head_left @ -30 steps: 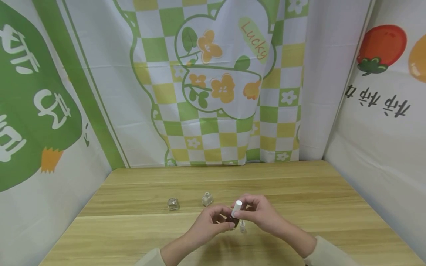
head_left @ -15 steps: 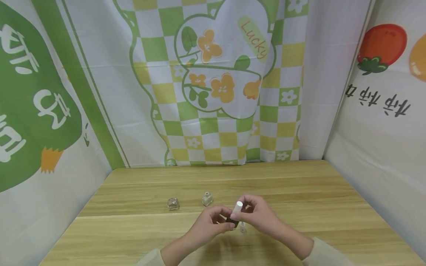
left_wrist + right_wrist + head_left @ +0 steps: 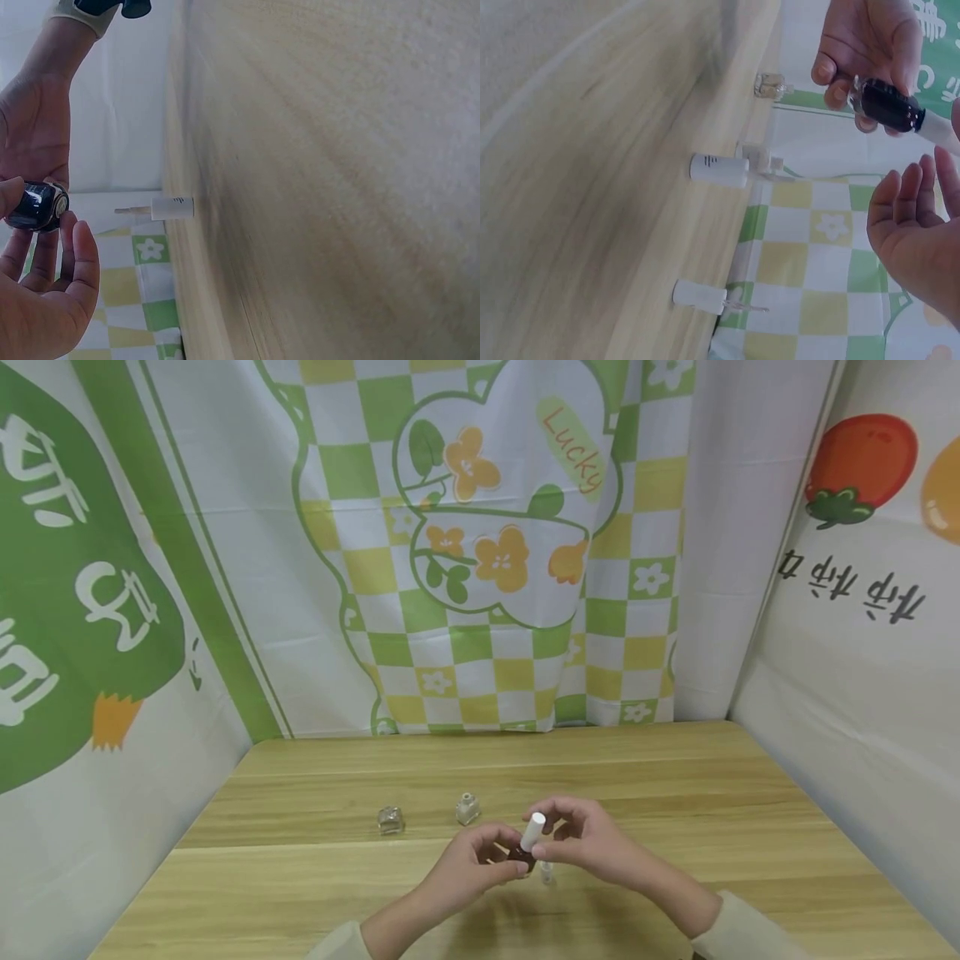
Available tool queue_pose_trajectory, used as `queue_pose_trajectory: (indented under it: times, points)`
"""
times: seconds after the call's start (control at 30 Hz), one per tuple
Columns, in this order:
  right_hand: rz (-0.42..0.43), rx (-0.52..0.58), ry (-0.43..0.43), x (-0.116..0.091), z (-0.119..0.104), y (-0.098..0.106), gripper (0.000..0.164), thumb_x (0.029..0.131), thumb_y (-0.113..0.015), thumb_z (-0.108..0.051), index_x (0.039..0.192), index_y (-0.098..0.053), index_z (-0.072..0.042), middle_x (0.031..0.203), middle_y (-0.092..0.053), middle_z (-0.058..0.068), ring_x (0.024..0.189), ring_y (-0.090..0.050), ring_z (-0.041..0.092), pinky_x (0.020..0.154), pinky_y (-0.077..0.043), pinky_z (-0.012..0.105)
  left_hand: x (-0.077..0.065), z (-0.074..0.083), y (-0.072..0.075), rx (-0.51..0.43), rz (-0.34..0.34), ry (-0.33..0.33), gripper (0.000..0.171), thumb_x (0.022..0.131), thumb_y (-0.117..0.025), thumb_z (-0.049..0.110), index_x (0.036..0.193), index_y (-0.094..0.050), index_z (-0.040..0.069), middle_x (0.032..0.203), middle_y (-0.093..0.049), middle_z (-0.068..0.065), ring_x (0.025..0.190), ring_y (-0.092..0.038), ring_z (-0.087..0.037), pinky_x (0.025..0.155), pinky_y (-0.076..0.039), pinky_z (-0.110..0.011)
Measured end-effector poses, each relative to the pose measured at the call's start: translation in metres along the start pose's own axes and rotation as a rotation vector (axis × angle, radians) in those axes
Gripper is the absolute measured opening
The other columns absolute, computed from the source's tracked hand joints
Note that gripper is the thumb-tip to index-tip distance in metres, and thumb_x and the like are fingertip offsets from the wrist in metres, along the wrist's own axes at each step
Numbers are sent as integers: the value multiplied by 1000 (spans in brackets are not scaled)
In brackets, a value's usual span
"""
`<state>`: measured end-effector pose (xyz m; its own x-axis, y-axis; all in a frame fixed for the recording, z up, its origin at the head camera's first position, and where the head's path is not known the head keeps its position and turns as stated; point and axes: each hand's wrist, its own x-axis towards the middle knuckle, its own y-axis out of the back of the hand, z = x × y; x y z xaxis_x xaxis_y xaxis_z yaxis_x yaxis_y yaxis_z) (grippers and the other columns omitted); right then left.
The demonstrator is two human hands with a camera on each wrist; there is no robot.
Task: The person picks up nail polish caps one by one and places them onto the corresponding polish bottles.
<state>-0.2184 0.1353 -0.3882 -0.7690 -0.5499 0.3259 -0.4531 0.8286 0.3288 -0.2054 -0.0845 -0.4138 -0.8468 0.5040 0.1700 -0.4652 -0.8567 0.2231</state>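
My left hand [image 3: 468,868] grips a small bottle of dark nail polish [image 3: 889,105], fingers on one side and thumb on the other. The bottle is held tilted above the table, with its white cap [image 3: 533,832] on the neck. My right hand [image 3: 592,843] has its thumb and fingers around that cap, the thumb low near the neck. Below the hands, a white brush cap [image 3: 547,872] stands on the table with its brush pointing up. A second upright brush cap [image 3: 699,296] shows in the right wrist view; in the head view the right hand hides it.
Two uncapped clear glass bottles, one on the left [image 3: 390,820] and one nearer the middle [image 3: 467,808], stand on the wooden table [image 3: 300,893]. A checked curtain [image 3: 480,660] hangs at the table's back edge, with printed cloth at both sides.
The right hand has turned about the cap, first inward and then back, its fingers now a little looser. The left hand and bottle have hardly moved.
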Motion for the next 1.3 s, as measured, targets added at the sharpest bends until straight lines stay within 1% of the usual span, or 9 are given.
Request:
queue_pose_trajectory:
  times: [0.2, 0.3, 0.47, 0.63, 0.73, 0.83, 1.1, 1.2, 1.3]
  points:
    - [-85, 70, 47, 0, -2, 6, 31, 90, -66, -4, 121, -60, 2, 101, -61, 15, 90, -58, 18, 74, -54, 33, 0, 1, 1, -5, -1, 2, 21, 88, -71, 13, 106, -67, 4, 102, -68, -6, 84, -64, -19, 71, -52, -28]
    - [-116, 94, 66, -1, -2, 7, 32, 92, -64, -2, 123, -58, 5, 106, -60, 20, 92, -59, 19, 75, -54, 33, 0, 2, 0, -15, 0, 4, 21, 88, -71, 11, 107, -67, 3, 103, -68, -7, 83, -64, -18, 71, -52, -27]
    - [-140, 116, 89, 1, -2, 6, 33, 93, -62, -1, 123, -55, 12, 112, -57, 28, 95, -58, 19, 78, -55, 34, -1, 2, 0, -26, -1, 9, 22, 88, -70, 10, 108, -66, 2, 104, -68, -8, 83, -63, -17, 70, -52, -26]
    - [-157, 165, 108, 2, 2, 4, 28, 94, -59, 2, 120, -57, 11, 113, -55, 31, 96, -61, 21, 81, -55, 40, -1, 2, 0, -14, 1, 11, 22, 87, -71, 12, 107, -67, 4, 103, -67, -5, 83, -64, -17, 71, -53, -27]
    - [-148, 171, 97, 2, 3, 2, 26, 93, -59, 2, 118, -59, 10, 113, -56, 29, 95, -63, 22, 82, -55, 39, -1, 1, 0, -11, 1, 4, 22, 87, -72, 13, 107, -67, 4, 103, -68, -5, 84, -65, -18, 72, -53, -27]
    - [-123, 146, 68, 2, 2, 0, 25, 92, -61, 0, 115, -60, 9, 113, -58, 27, 94, -64, 22, 82, -55, 37, -1, 1, 0, -12, -3, -5, 23, 87, -72, 13, 107, -67, 5, 104, -68, -5, 84, -65, -18, 72, -53, -27]
    - [-53, 54, -22, 1, 2, -2, 22, 92, -65, -8, 112, -66, 0, 100, -63, 13, 88, -59, 18, 79, -53, 34, -1, 0, 0, -20, -2, -11, 23, 87, -72, 13, 108, -67, 3, 104, -67, -6, 83, -65, -17, 72, -53, -26]
    - [-39, 56, -45, 1, 2, -3, 20, 92, -66, -9, 110, -67, -1, 97, -64, 11, 88, -58, 19, 79, -52, 36, -1, 0, 0, -19, 0, -11, 23, 88, -71, 13, 108, -66, 3, 104, -67, -6, 83, -64, -17, 72, -53, -26]
    - [-28, 68, -65, 1, 1, -4, 19, 92, -67, -11, 108, -67, -1, 97, -65, 11, 89, -58, 21, 81, -51, 37, -1, 0, 1, -18, 2, -10, 23, 87, -71, 12, 107, -67, 3, 103, -67, -5, 83, -64, -17, 72, -53, -26]
